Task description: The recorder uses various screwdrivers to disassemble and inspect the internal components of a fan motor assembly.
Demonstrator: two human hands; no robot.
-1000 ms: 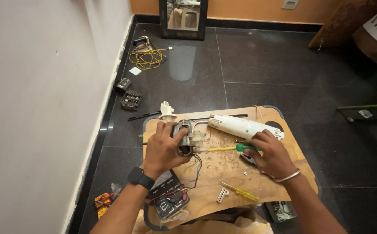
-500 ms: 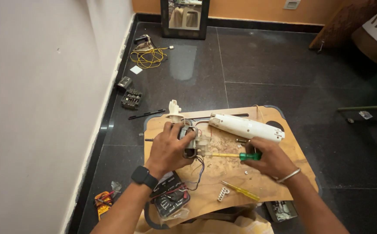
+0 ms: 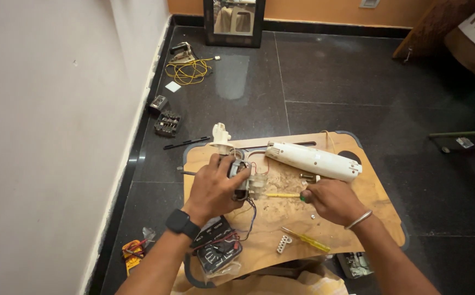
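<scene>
On a worn wooden board [image 3: 358, 218] my left hand [image 3: 215, 188] grips a small electric motor [image 3: 241, 180] with loose wires. My right hand [image 3: 330, 201] holds a screwdriver [image 3: 282, 195] with a yellow shaft and green handle, its tip pointing left at the motor. A long white plastic appliance housing [image 3: 314, 161] lies on the board just behind my right hand. A white plastic part [image 3: 220, 134] sticks up at the board's far left corner.
A multimeter [image 3: 218, 248] with wires, a second yellow screwdriver [image 3: 306, 239] and a small white terminal block [image 3: 284, 243] lie near the front. A yellow cable coil [image 3: 188, 70], a bit set [image 3: 167, 123] and a mirror [image 3: 233, 21] sit on the dark tiled floor; white wall at left.
The view has shifted slightly. My right hand has brought the screwdriver in closer, its tip now at the motor held by my left hand.
</scene>
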